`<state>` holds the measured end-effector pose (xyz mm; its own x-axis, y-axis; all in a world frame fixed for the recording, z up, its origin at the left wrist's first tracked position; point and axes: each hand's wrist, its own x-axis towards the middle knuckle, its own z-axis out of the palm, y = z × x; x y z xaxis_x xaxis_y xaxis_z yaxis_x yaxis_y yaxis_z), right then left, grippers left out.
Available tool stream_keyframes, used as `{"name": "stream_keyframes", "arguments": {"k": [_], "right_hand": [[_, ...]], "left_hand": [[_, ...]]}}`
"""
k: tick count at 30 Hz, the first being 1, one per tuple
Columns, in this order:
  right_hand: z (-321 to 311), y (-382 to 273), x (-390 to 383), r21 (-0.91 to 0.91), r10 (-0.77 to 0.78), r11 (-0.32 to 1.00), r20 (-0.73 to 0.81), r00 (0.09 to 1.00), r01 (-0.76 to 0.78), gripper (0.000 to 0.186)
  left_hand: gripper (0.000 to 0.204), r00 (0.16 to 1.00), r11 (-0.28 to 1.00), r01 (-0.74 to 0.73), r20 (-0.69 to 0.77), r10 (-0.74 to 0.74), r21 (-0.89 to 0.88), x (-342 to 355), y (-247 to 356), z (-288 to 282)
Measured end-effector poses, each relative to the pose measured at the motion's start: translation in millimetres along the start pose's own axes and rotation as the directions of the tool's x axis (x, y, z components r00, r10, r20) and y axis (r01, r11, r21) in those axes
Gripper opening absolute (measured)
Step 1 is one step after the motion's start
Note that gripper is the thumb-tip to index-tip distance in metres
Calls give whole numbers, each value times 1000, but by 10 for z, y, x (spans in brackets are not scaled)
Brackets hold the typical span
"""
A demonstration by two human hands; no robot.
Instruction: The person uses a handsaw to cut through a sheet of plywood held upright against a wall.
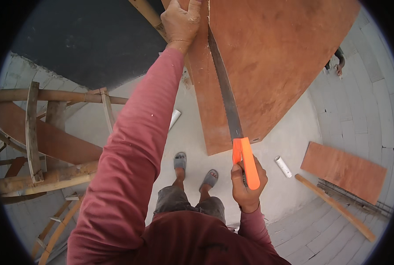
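Note:
A large reddish-brown plywood sheet [276, 57] fills the upper middle and reaches past the top edge. The handsaw [223, 84] has a long grey blade and an orange handle. Its blade lies along a cut in the sheet, with pale sawdust near the far tip. My right hand [248, 185] is wrapped round the saw's handle, just beyond the sheet's near edge. At the sheet's far left edge, my left hand [181, 22] presses on the plywood, dusted with sawdust. Its fingers are partly out of the picture, and the thumb lies beside the cut.
Bamboo poles and boards form a frame [46, 132] at left. A smaller plywood piece [343, 171], a wooden stick [336, 207] and a white tube [283, 167] lie at right. Another person's hand [339, 69] shows beyond the sheet's right edge. My sandalled feet stand below it.

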<state>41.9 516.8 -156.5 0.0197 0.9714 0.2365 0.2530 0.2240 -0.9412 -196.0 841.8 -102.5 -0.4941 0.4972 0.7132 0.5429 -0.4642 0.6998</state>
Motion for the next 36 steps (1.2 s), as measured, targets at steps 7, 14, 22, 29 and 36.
{"name": "stream_keyframes", "arguments": {"k": [7, 14, 22, 29, 36], "right_hand": [[493, 195, 1115, 27, -24, 999, 0, 1000, 24, 23], [339, 192, 541, -68, -48, 996, 53, 997, 51, 42], [414, 272, 536, -66, -100, 993, 8, 995, 101, 25], [674, 152, 882, 22, -47, 999, -41, 998, 48, 33], [229, 192, -83, -99, -48, 994, -36, 998, 44, 33]], "left_hand": [[44, 999, 993, 27, 25, -24, -112, -39, 101, 74], [46, 1000, 1000, 4, -1, -4, 6, -10, -46, -8], [47, 1000, 1000, 29, 12, -29, -4, -27, 73, 33], [46, 1000, 1000, 13, 20, -13, -27, -22, -52, -19], [45, 1000, 999, 20, 12, -19, -45, -82, 62, -94]]}}
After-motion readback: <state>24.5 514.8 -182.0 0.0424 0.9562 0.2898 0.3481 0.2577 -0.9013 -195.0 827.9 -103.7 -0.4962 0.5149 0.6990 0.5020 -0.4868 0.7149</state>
